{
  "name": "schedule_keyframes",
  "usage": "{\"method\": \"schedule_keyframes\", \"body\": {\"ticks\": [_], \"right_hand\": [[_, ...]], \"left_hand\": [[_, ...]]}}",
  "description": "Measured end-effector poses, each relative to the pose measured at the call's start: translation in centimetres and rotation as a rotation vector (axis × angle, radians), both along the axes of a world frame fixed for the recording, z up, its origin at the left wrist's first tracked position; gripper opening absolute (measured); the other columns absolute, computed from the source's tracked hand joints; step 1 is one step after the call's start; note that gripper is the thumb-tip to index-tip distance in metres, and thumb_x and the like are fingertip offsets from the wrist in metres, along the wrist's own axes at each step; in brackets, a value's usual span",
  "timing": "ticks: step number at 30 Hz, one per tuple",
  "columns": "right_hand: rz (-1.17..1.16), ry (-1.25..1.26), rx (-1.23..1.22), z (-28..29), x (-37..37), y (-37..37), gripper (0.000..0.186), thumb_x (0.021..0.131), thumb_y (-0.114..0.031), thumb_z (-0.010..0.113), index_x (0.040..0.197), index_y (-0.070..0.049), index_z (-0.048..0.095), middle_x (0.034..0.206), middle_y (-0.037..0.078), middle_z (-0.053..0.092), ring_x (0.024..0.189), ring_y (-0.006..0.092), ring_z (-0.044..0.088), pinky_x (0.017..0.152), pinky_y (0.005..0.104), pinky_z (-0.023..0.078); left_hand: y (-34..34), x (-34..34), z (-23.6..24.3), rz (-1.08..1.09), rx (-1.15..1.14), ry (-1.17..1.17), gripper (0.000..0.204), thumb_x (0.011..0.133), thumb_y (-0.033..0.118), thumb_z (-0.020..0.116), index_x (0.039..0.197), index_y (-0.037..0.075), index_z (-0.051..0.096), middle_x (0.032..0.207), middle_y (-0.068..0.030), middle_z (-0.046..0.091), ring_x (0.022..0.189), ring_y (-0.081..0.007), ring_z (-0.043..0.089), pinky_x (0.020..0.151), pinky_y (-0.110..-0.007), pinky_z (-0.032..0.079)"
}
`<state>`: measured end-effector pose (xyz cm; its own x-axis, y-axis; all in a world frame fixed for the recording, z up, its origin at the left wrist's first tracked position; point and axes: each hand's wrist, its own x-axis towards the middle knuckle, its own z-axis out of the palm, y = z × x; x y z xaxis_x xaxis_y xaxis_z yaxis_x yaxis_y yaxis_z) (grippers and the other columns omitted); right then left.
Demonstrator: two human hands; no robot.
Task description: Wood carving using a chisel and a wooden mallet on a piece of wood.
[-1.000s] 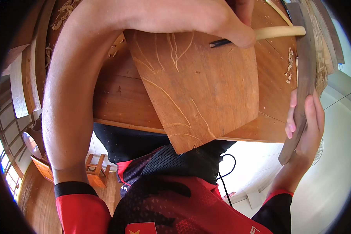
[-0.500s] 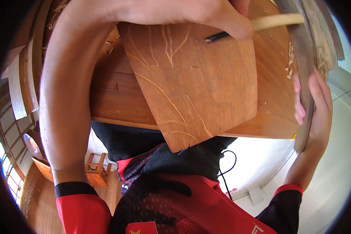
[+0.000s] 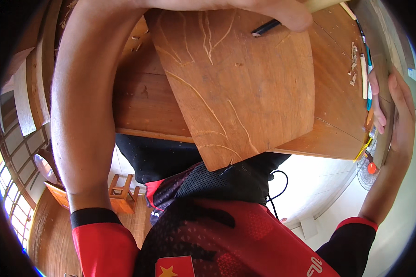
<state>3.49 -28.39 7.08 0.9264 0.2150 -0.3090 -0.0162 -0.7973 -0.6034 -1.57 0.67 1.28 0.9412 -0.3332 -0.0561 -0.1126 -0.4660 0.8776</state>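
Observation:
My left hand (image 3: 291, 16) is closed on a carving tool with a pale wooden handle (image 3: 322, 4) and black shaft (image 3: 266, 28), its tip on a brown wooden board (image 3: 245, 87). The board has thin pale carved lines and overhangs the front edge of the wooden table (image 3: 333, 134). My left forearm arches over the table's left side. At the far right, my right hand (image 3: 397, 99) is closed around a long grey-brown wooden bar (image 3: 384, 51), held upright in the picture. The upper part of my left hand is cut off by the frame.
Pale shavings (image 3: 353, 62) and several slim tools (image 3: 364, 76) lie along the table's right side. Stacked planks (image 3: 25, 92) stand at the left, a small wooden stool (image 3: 122, 196) below. A wire fan (image 3: 365, 175) and a hanging black cable (image 3: 282, 184) are below the table.
My right hand has moved right and upward with the bar, uncovering slim tools on the table. The board, left hand and carving tool appear higher and slightly farther right in the picture.

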Motion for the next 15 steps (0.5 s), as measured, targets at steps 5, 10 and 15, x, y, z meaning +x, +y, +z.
{"method": "schedule_keyframes", "body": {"ticks": [5, 10, 15], "right_hand": [[-0.046, 0.106, 0.081, 0.4, 1.3, -0.1, 0.05, 0.097, -0.057, 0.052, 0.091, -0.008, 0.061, 0.047, -0.005, 0.037, 0.037, 0.0036, 0.028, 0.039, 0.0195, 0.023], [0.0, 0.132, 0.082, 0.8, 2.2, 0.1, 0.055, 0.092, -0.06, 0.059, 0.095, -0.005, 0.063, 0.05, -0.005, 0.04, 0.038, 0.0019, 0.031, 0.039, 0.0186, 0.024], [-0.169, 0.007, -0.017, -0.6, -0.1, 1.8, 0.052, 0.093, -0.056, 0.059, 0.105, -0.005, 0.064, 0.051, -0.006, 0.043, 0.039, 0.0011, 0.032, 0.039, 0.0185, 0.025]], "left_hand": [[-0.1, -0.4, 0.0, 0.02, 0.036, -0.085, 0.021, 0.077, 0.018, 0.074, 0.068, 0.004, 0.062, 0.059, 0.0036, 0.053, 0.053, -0.0067, 0.046, 0.05, -0.027, 0.034], [0.8, -0.4, -0.5, -0.043, -0.09, -0.145, 0.02, 0.077, 0.018, 0.074, 0.069, 0.004, 0.062, 0.059, 0.0038, 0.053, 0.053, -0.007, 0.046, 0.05, -0.027, 0.034], [0.8, -0.8, -0.8, -0.049, -0.078, -0.084, 0.02, 0.076, 0.017, 0.074, 0.069, 0.004, 0.061, 0.06, 0.0036, 0.053, 0.055, -0.0066, 0.046, 0.051, -0.027, 0.034]]}}
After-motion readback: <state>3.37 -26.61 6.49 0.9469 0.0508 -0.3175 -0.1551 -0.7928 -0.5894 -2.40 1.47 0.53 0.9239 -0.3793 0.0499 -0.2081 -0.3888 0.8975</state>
